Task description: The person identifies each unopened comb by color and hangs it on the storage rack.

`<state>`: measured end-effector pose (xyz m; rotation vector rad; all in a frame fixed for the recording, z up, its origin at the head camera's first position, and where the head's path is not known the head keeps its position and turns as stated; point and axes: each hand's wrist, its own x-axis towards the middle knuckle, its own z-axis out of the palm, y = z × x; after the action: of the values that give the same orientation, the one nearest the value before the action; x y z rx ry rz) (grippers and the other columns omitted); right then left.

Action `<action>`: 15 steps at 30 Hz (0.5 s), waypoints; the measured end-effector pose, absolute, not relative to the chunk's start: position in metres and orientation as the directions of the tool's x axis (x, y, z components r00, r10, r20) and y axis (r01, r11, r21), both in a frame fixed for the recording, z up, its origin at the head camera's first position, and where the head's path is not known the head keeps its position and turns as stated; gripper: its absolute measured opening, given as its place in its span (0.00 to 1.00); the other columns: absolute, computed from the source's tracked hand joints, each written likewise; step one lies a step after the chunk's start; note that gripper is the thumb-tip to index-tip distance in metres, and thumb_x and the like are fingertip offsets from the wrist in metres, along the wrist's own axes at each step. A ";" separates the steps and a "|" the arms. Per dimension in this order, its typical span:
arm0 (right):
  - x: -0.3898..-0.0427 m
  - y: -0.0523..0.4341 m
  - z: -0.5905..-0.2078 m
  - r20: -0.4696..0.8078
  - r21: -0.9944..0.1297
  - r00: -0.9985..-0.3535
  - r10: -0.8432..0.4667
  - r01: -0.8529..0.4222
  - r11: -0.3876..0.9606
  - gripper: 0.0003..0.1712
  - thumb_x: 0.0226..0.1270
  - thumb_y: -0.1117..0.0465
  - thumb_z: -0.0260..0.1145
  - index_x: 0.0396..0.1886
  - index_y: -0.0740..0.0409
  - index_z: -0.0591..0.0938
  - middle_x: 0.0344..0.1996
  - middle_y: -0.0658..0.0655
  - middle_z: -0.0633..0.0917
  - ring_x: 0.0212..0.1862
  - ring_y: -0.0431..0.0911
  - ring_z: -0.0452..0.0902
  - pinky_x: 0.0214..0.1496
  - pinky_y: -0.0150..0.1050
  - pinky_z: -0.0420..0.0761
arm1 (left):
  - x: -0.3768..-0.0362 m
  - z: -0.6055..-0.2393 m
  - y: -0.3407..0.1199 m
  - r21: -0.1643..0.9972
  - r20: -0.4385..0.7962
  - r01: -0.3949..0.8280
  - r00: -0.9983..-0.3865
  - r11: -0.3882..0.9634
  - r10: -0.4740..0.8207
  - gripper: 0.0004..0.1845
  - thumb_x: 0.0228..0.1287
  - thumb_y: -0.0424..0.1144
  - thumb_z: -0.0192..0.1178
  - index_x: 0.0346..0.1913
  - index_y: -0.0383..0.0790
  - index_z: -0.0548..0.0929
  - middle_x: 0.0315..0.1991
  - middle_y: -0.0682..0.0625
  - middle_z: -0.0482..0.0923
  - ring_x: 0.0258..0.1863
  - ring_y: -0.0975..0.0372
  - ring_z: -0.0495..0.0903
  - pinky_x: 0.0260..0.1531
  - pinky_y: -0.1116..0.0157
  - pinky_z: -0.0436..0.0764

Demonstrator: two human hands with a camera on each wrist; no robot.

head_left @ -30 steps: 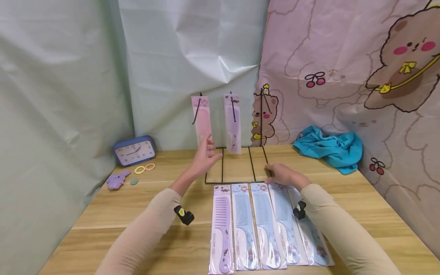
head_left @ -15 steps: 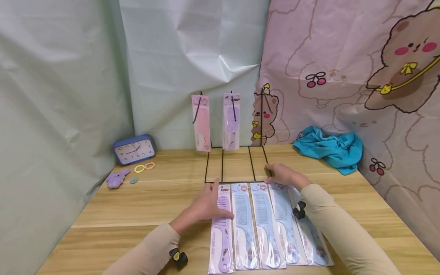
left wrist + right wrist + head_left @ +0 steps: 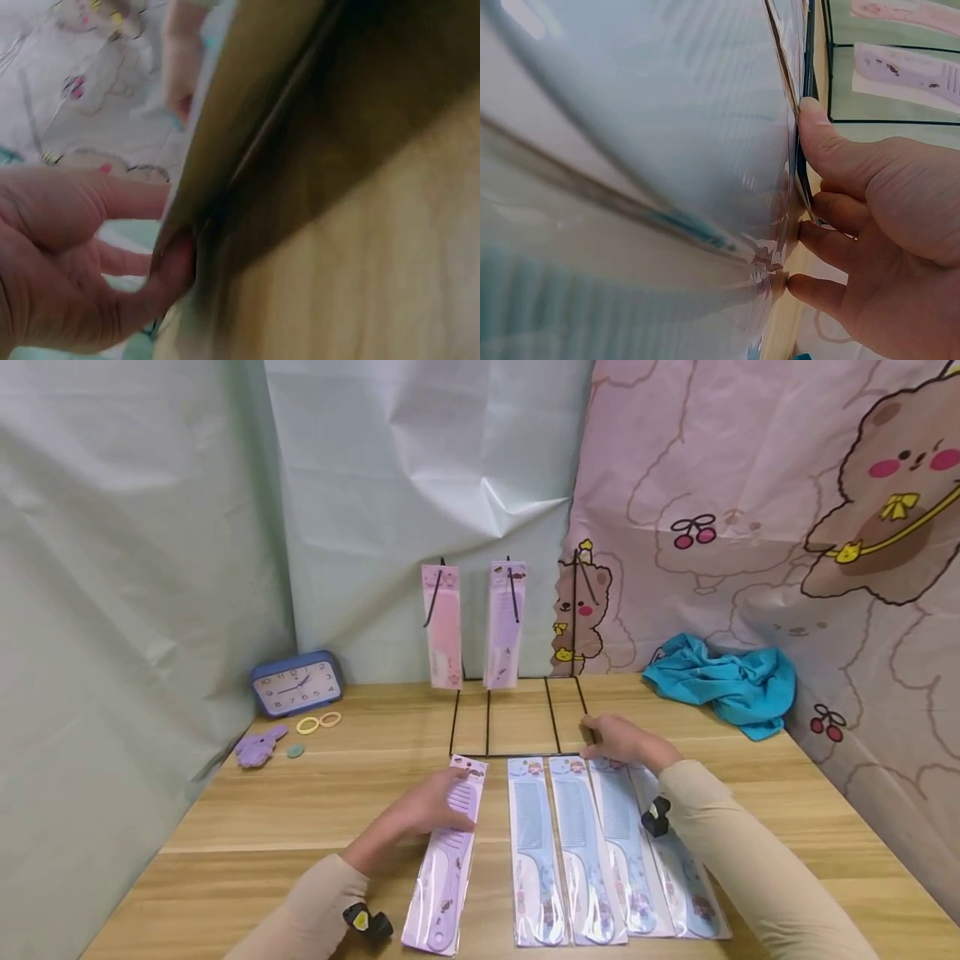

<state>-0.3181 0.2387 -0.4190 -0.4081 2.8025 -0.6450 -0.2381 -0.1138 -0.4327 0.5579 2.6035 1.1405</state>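
My left hand holds a purple comb in a clear-fronted package, thumb and fingers at its two long edges. The package slants, its top tipped to the right. In the left wrist view, the package's shaded back rises over the wood, pinched at the edge by the fingers. My right hand grips the front right corner of a black wire display rack; the right wrist view has the thumb on the wire. From the rack's hooks hang pink comb packages and purple comb packages.
Several packaged blue combs lie in a row before the rack, the rightmost partly under the right forearm. The rack's right hook is bare. At left stand a blue clock, hair ties and a purple toy. Teal cloth lies right.
My left hand has come down from the hanging pink packages to the purple comb on the table, taken hold of it and drawn it left, away from the blue ones. The right hand stays put.
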 end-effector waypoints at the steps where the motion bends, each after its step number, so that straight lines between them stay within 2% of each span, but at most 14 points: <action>1: -0.318 0.239 -0.418 -0.168 -0.456 -0.934 -0.316 -0.211 0.865 0.40 0.67 0.57 0.71 0.74 0.65 0.66 0.51 0.62 0.80 0.43 0.50 0.76 0.42 0.42 0.79 | -0.239 -0.432 -0.119 0.800 -0.088 0.211 -0.885 0.562 0.457 0.49 0.44 0.29 0.78 0.71 0.24 0.63 0.51 0.33 0.78 0.42 0.52 0.81 0.48 0.50 0.83; 5: -0.317 0.238 -0.417 -0.179 -0.455 -0.935 -0.308 -0.199 0.868 0.42 0.68 0.56 0.71 0.75 0.65 0.64 0.55 0.65 0.79 0.45 0.52 0.76 0.43 0.43 0.79 | -0.241 -0.419 -0.136 0.936 -0.149 0.059 -0.827 0.347 0.542 0.50 0.53 0.20 0.66 0.76 0.26 0.49 0.40 0.34 0.80 0.31 0.54 0.84 0.28 0.59 0.85; 7: -0.317 0.237 -0.417 -0.178 -0.459 -0.935 -0.306 -0.196 0.867 0.42 0.68 0.56 0.70 0.75 0.65 0.63 0.58 0.66 0.78 0.48 0.53 0.76 0.50 0.47 0.81 | -0.241 -0.410 -0.142 0.954 -0.131 0.054 -0.811 0.296 0.571 0.49 0.57 0.19 0.62 0.78 0.30 0.47 0.42 0.32 0.80 0.33 0.53 0.84 0.28 0.60 0.85; 10: -0.317 0.237 -0.418 -0.170 -0.457 -0.936 -0.308 -0.201 0.866 0.42 0.68 0.56 0.70 0.76 0.65 0.63 0.63 0.68 0.76 0.56 0.56 0.74 0.63 0.55 0.75 | -0.239 -0.394 -0.144 0.965 -0.054 0.103 -0.820 0.240 0.569 0.47 0.60 0.19 0.61 0.79 0.36 0.50 0.56 0.31 0.73 0.41 0.52 0.84 0.34 0.58 0.86; 12: -0.317 0.237 -0.418 -0.170 -0.459 -0.937 -0.307 -0.200 0.865 0.43 0.68 0.56 0.70 0.76 0.66 0.62 0.65 0.69 0.74 0.59 0.58 0.73 0.67 0.59 0.70 | -0.238 -0.382 -0.141 0.968 0.010 0.145 -0.836 0.204 0.548 0.46 0.60 0.19 0.61 0.79 0.39 0.54 0.62 0.30 0.67 0.45 0.51 0.83 0.37 0.56 0.86; 15: -0.317 0.237 -0.418 -0.170 -0.457 -0.938 -0.303 -0.198 0.867 0.43 0.68 0.56 0.70 0.76 0.65 0.63 0.65 0.69 0.74 0.57 0.57 0.73 0.66 0.58 0.71 | -0.238 -0.365 -0.132 0.966 0.107 0.206 -0.868 0.156 0.485 0.44 0.58 0.20 0.65 0.77 0.42 0.61 0.63 0.33 0.67 0.44 0.51 0.83 0.37 0.57 0.87</action>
<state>-0.3168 0.2370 -0.4182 -0.3822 2.8040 -0.6497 -0.2382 -0.1325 -0.3649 0.6744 2.2023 1.7808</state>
